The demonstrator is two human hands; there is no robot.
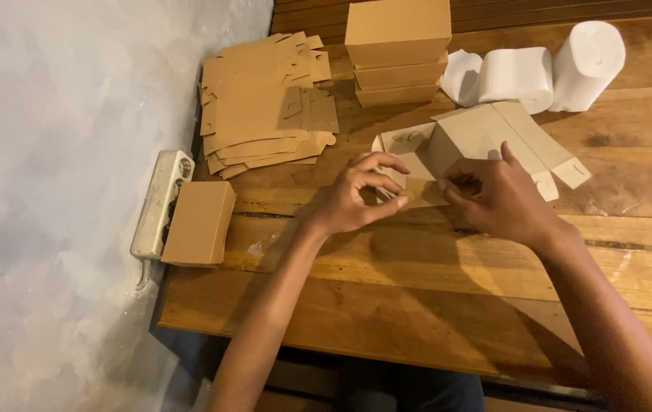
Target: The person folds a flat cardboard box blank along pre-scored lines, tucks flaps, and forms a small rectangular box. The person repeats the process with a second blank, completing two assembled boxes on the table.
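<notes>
Both hands working mid-table: left hand (358,197) curling, fingertips pinching the flap of a half-folded brown cardboard box (486,141); right hand (501,200) arching over, pressing its near edge.

head cam — looks steeply down from above | close over wooden table (417,282) | wall at left

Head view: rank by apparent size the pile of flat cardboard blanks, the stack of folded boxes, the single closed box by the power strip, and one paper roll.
1. Pile of flat cardboard blanks
2. Stack of folded boxes
3. Single closed box and the rightmost paper roll: too alike to rank, and the box lies nearer the camera.
</notes>
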